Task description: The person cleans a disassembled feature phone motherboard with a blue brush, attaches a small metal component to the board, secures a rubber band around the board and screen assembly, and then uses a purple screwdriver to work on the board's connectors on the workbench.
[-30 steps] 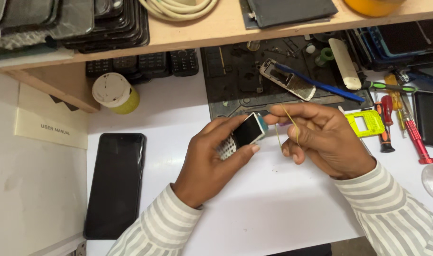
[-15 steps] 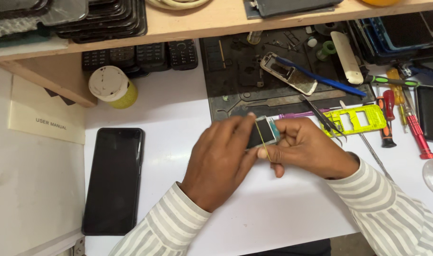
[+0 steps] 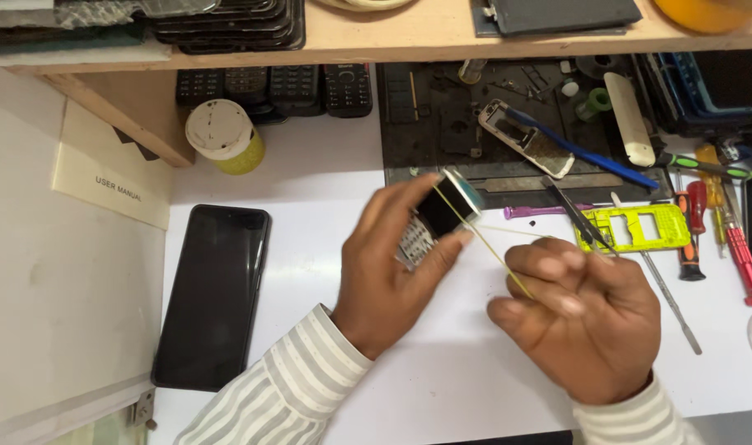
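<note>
My left hand grips a small keypad phone, its dark screen end pointing up and right and its keys showing near my fingers. A thin yellow rubber band runs stretched from the phone's top end down to my right hand, which pinches the band's other end about a hand's width to the right of the phone. Both hands hover over the white table. Striped sleeves cover both wrists.
A black smartphone lies face up at the left. A yellow-lidded jar, a booklet, keypad phones under a wooden shelf, a dark repair mat, a yellow phone frame, tweezers and red screwdrivers lie around.
My right hand has pulled away from the phone to the right and down, drawing the yellow band out taut. The left hand has tilted the phone.
</note>
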